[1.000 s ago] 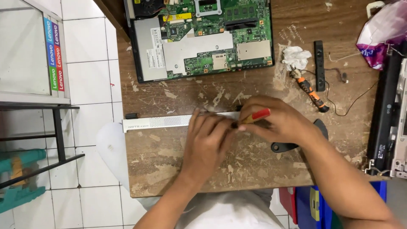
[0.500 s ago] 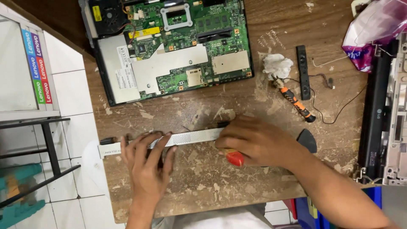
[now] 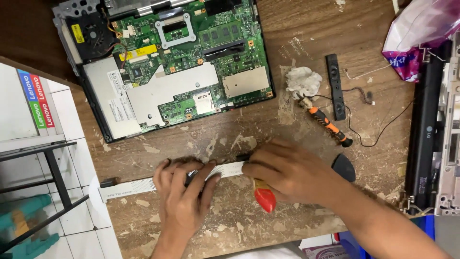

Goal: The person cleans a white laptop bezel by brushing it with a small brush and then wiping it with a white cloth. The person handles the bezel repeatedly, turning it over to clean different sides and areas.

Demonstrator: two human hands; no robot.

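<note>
A person's left hand (image 3: 184, 201) presses down on a long, pale perforated strip (image 3: 143, 184) that lies across a scarred wooden workbench (image 3: 306, 225), its fingers (image 3: 206, 184) spread flat over the strip's middle rather than curled around it. The strip runs out from under that hand toward the bench's left edge, where its dark end tip overhangs white floor tiles (image 3: 86, 225). Just to the other side of the left hand, the right hand (image 3: 287, 175) covers the strip's far end, its fingers clenched around a red-handled tool (image 3: 264, 199) whose rounded red butt pokes out below the knuckles, toward the person; the working end is hidden beneath the hand.

Above both hands, well apart from them, an opened laptop base (image 3: 167, 72) lies tilted with its green circuit board, silver shielding plate and black fan exposed. Up and to the right of the right hand sit a crumpled white tissue (image 3: 303, 80), a narrow black speaker bar (image 3: 335, 86) trailing thin wires, and an orange-and-black screwdriver (image 3: 328, 127) lying at a slant between them. A dark rounded piece (image 3: 345, 167) shows just beyond the right wrist. A pink-and-white plastic bag (image 3: 421, 33) occupies the far upper corner, above a long black laptop part (image 3: 426, 144) along the bench's right edge. Left of the bench stands a black metal frame (image 3: 52, 177).
</note>
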